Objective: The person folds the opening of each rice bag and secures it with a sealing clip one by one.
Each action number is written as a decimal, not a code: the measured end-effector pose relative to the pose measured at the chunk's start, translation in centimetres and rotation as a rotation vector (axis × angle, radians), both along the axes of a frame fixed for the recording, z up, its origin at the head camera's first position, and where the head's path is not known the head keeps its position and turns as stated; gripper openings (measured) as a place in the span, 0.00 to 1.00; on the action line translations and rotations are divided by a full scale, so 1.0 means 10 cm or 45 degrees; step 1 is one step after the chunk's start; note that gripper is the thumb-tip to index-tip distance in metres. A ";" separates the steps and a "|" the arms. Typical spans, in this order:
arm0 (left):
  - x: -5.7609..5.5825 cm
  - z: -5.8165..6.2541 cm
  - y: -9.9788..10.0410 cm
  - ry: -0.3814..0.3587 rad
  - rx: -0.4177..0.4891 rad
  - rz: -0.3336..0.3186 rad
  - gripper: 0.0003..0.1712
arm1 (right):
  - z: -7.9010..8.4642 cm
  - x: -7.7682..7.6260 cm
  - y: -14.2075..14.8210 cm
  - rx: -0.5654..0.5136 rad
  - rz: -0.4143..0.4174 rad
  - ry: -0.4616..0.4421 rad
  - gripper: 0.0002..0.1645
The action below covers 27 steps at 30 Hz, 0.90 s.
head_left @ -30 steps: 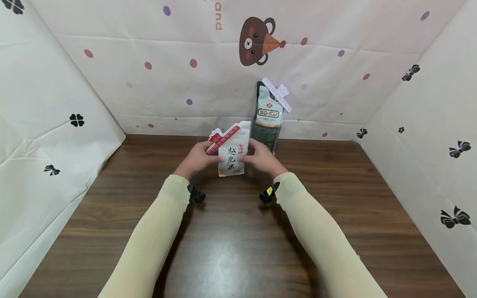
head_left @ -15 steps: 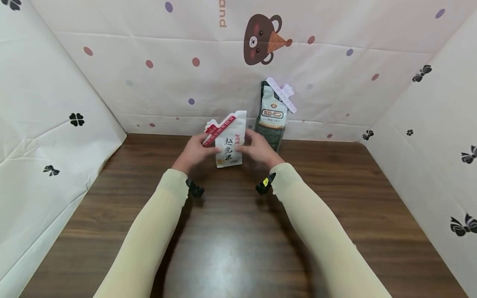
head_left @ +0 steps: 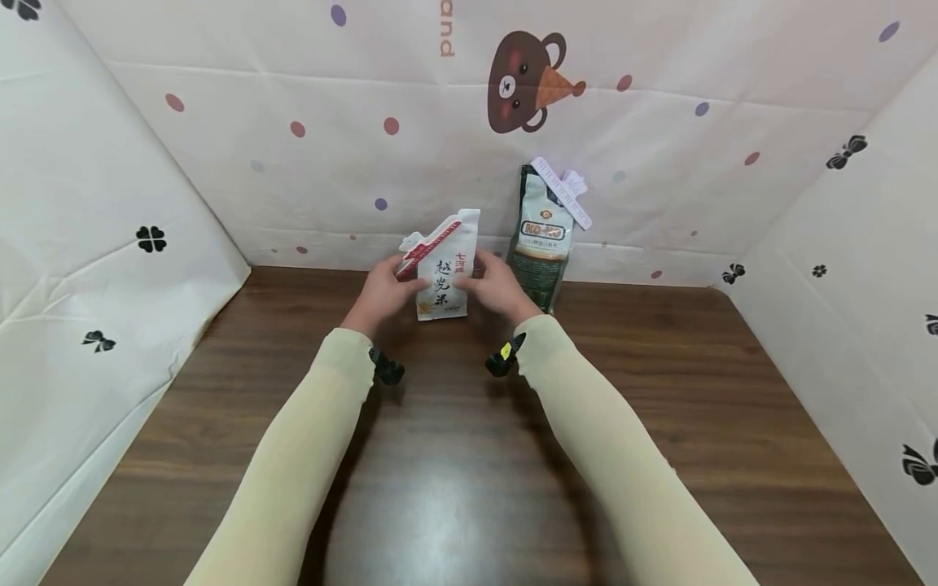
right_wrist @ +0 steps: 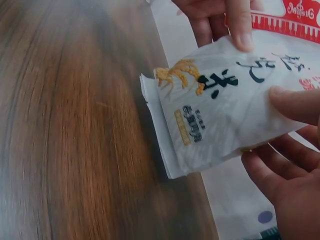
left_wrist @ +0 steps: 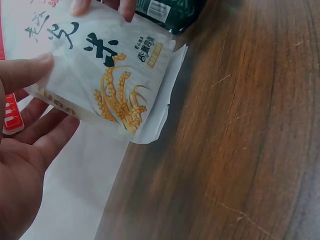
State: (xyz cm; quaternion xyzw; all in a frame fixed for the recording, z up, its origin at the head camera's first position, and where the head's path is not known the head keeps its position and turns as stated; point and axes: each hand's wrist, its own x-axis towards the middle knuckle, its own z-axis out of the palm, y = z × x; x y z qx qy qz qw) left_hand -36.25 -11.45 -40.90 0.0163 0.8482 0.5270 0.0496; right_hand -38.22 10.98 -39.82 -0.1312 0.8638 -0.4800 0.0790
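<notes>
Both hands grip a white rice bag (head_left: 447, 273) near the back of the table, one on each side. A red sealing clip (head_left: 438, 244) with piano-key marks lies slantwise across its upper left corner. My left hand (head_left: 384, 295) has its thumb on the bag's front and its fingers behind the left edge. In the right wrist view, the thumb of my right hand (right_wrist: 297, 165) presses the front, fingers curled behind the other edge. The bag's bottom seam (left_wrist: 160, 117) shows in the left wrist view, seemingly just off the table.
A dark green rice bag (head_left: 541, 252) with a white clip (head_left: 560, 194) leans against the patterned back cloth (head_left: 308, 179), right of the white bag. Cloth walls enclose the brown wooden table (head_left: 440, 456) at the left, back and right.
The white rice bag, held in both hands, has moved back toward the rear cloth and slightly left in view. The green bag appears shifted right as the head view turned a little.
</notes>
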 end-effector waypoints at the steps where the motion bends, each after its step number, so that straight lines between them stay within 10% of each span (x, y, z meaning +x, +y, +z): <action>1: -0.01 0.00 0.00 -0.012 0.000 0.010 0.32 | -0.01 -0.01 -0.02 -0.007 -0.007 -0.005 0.32; 27: -0.20 -0.08 0.06 -0.068 0.141 0.059 0.33 | -0.19 -0.07 -0.23 -0.080 -0.265 -0.026 0.34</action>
